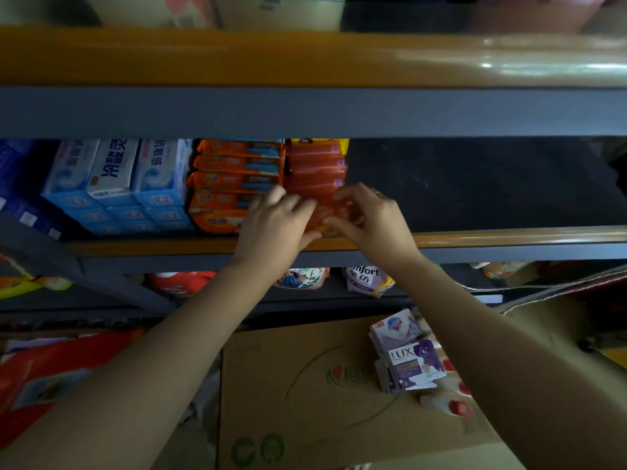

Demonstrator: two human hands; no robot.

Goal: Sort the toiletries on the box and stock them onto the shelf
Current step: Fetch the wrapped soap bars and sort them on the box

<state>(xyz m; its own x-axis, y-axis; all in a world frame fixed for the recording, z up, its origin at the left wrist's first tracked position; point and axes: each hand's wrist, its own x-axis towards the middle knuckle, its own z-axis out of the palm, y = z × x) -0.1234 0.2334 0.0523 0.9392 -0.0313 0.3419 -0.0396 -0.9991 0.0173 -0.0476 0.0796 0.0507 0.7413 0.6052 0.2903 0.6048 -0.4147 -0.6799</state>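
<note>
Where both hands meet at the shelf's front edge, a red plastic-wrapped soap pack (327,215) is pinched between them.

The left hand (274,225) curls its fingers (298,201) over the pack's left end, the right hand (369,218) pinches its right end with bent fingers (342,225); the pack is mostly hidden and blurred, its label unreadable. Beyond the fingertips stands a stack of like red packs (315,167) on the dark metal shelf (475,184), with orange packs (234,184) left of it. Below the wrists, purple soap boxes (407,354) lie on the brown cardboard box (305,385), partly covered by the right forearm.
</note>
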